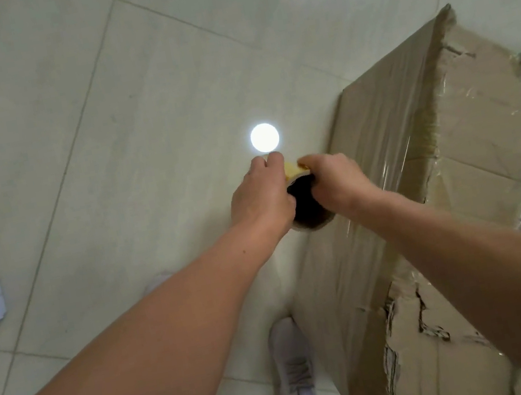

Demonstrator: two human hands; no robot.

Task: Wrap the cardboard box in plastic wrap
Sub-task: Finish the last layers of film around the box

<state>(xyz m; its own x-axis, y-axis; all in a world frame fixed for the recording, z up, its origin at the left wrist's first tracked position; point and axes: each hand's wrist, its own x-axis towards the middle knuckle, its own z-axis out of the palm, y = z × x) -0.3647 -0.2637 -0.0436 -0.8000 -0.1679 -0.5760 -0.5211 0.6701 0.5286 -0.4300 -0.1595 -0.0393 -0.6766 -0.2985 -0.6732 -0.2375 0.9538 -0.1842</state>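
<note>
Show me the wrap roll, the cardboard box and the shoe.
wrap roll (304, 203), head view, dark hollow end of its core.
cardboard box (479, 124), head view, its top face.
shoe (294, 365), head view, its laced upper.

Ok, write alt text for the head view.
Seen from above, a left hand and right hand grip a roll of plastic wrap beside a torn cardboard box whose near side is already covered in clear film. A pale shoe stands on the tiled floor.
</note>
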